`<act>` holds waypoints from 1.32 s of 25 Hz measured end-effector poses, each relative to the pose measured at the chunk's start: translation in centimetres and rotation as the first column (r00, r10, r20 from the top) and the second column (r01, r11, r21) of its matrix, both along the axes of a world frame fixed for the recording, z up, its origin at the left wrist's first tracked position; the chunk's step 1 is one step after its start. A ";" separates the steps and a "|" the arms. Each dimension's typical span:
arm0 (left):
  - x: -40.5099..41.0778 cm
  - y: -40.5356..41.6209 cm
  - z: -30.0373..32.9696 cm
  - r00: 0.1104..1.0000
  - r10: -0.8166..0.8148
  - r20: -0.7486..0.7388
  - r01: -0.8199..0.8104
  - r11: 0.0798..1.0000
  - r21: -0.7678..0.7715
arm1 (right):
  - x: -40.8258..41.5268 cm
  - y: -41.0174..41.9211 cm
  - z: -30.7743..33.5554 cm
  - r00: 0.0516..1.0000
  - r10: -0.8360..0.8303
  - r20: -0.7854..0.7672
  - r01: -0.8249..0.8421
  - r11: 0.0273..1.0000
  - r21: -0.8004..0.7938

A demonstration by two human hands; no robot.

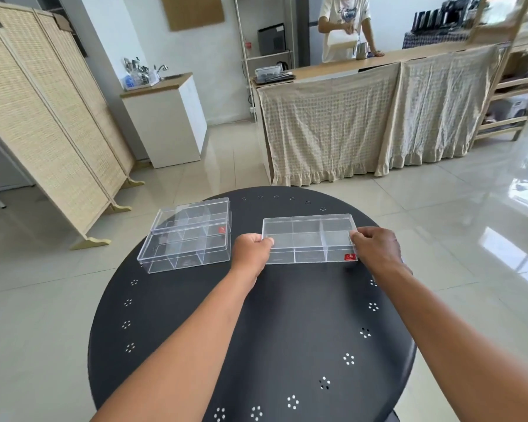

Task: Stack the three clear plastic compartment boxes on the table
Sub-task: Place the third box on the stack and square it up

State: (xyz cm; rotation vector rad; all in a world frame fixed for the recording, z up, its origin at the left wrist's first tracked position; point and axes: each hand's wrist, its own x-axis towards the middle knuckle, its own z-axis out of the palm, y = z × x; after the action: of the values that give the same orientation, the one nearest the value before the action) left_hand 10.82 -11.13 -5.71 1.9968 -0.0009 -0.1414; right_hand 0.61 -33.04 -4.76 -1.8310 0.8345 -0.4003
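Gripping a clear compartment box [310, 239] by its short ends, the left hand [250, 249] and right hand [375, 243] pinch it closed-fingered over the round black table [256, 330]; two more clear boxes [186, 236] sit stacked just left, apart from it

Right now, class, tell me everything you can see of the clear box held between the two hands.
The held box is a clear, hard-looking plastic rectangle, split by thin walls into two rows of three compartments, all seemingly empty. A small red sticker sits at its near right corner. It lies level, long side toward the camera, right of centre on the black round table. The left hand grips its left end, the right hand its right end. It stands apart from the two stacked boxes.
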 end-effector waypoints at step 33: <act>-4.3 27.1 -0.6 0.925 0.380 0.030 -0.377 0.924 -0.063 | 2.8 23.5 -2.4 0.918 0.396 0.000 -0.396 0.918 0.022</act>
State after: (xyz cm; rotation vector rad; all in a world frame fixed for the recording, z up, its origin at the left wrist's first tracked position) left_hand 6.52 15.99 -6.34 1.9051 0.3500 0.1490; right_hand 3.39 -9.52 -7.20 -1.9239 0.4482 -0.1260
